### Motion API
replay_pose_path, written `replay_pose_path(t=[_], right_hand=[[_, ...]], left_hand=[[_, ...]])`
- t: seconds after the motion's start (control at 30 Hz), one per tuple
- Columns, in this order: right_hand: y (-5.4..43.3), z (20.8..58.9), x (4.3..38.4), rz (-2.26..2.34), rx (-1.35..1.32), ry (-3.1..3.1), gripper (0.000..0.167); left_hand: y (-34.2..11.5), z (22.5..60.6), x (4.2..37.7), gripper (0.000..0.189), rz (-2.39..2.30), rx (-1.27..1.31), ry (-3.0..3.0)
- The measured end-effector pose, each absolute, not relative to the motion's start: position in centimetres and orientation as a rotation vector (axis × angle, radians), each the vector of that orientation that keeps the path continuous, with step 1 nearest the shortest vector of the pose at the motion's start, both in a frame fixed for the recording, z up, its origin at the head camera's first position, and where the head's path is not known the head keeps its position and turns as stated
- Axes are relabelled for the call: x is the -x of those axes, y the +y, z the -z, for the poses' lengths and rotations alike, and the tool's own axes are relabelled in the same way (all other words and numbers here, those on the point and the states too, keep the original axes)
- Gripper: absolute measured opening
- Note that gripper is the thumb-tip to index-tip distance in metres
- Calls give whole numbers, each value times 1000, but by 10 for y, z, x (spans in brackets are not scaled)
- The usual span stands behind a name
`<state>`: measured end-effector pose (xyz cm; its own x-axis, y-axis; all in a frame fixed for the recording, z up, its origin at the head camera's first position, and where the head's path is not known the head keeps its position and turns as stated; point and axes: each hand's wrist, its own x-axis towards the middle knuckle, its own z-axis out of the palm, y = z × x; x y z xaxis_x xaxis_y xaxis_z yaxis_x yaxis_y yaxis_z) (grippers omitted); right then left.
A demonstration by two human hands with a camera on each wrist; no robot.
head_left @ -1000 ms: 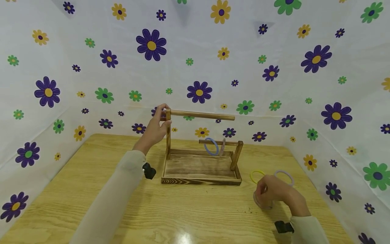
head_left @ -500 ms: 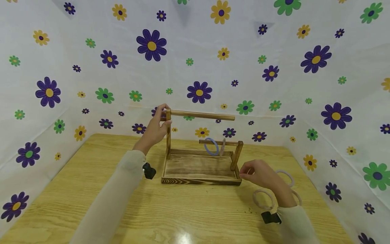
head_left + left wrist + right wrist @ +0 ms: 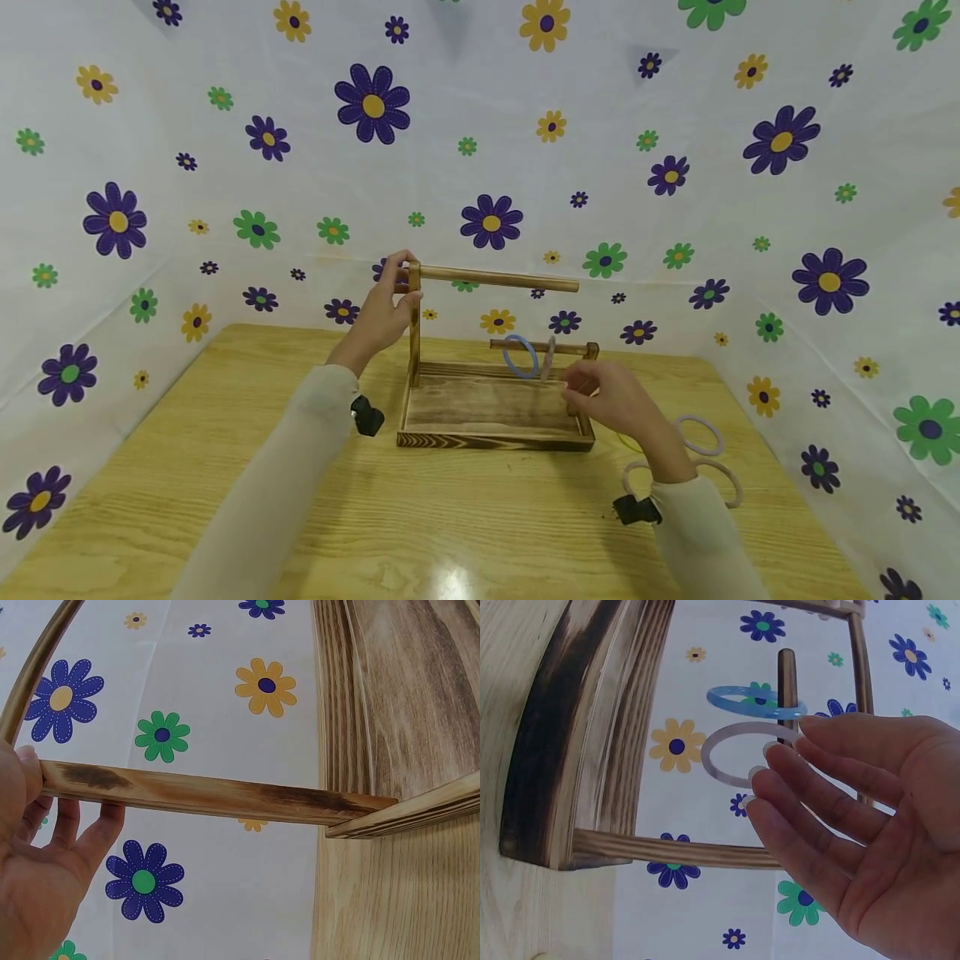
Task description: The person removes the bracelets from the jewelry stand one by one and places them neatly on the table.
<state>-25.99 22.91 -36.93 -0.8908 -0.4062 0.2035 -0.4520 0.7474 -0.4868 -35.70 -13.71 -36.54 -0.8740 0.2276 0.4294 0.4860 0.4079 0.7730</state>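
Observation:
A wooden bangle stand (image 3: 497, 440) has a tall post with a long top rod (image 3: 498, 277) and a short post with a lower rod. A blue bangle (image 3: 536, 363) and a pale mauve bangle (image 3: 549, 360) hang on the lower rod. My left hand (image 3: 382, 312) grips the top of the tall post (image 3: 187, 791), thumb on one side and fingers on the other. In front of the short post, my right hand (image 3: 611, 398) has loosely bent fingers and holds nothing. Its fingertips (image 3: 759, 774) overlap the mauve bangle's edge in the right wrist view.
Right of the stand, a lilac bangle (image 3: 694, 417), two pale brownish bangles and a partly hidden yellow bangle (image 3: 628, 442) lie on the wooden table (image 3: 450, 508). White flower-printed cloth (image 3: 465, 100) surrounds the table at the back and sides.
My right hand has moved left and away from me, from over the bangles on the table to the short post and lower rod. My left hand keeps its hold on the tall post.

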Motion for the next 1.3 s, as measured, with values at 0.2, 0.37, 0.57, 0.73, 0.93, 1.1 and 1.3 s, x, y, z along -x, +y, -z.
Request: replay_pose_path(t=[0.2,0.37,0.57,0.73,0.93,1.1,1.3], right_hand=[[219,366,263,-838,-658,-2794,25],[212,362,265,-853,-638,-2716,24],[200,358,269,-865,-636,-2641,18],[192,358,271,-892,-614,-2626,17],[184,359,271,-902,-587,-2627,19],[180,360,273,-890,-585,-2614,18],[179,366,278,-903,-554,-2604,17]], left_hand=[[-137,365,357,45,1448,627,-2409],[-138,365,356,46,1448,621,-2416],[-140,366,357,46,1461,623,-2412],[-141,367,357,45,1472,623,-2409],[-140,368,358,44,1457,634,-2416],[-139,367,358,44,1466,646,-2401],[-137,365,358,45,1472,649,-2400]])
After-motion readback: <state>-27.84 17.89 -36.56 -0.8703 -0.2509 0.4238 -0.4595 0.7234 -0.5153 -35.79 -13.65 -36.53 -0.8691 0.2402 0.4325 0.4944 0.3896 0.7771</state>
